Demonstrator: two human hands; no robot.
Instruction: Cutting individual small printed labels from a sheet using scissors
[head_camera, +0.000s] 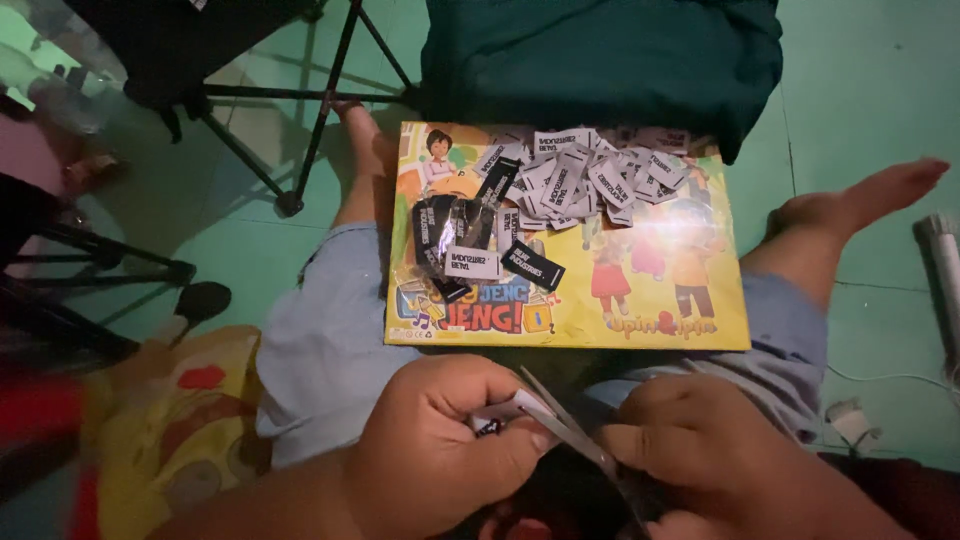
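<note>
My left hand (440, 440) pinches a small white woven fabric label (510, 408), low in view over my lap, while my right hand (690, 450) is closed around a pair of slim metal scissors (560, 425) whose open blades meet the label's edge. My left fingertips (520, 450) sit just beside the blades, so I judge a nick is possible if the label slips. Ahead, across my knees, lies a yellow cartoon-printed cardboard box (640, 330) carrying a heap of cut white labels (590, 175) and a smaller cluster of black labels (470, 240). The box rests unsupported on my legs; any knee movement could tip it and scatter both heaps onto the green floor (870, 90).
</note>
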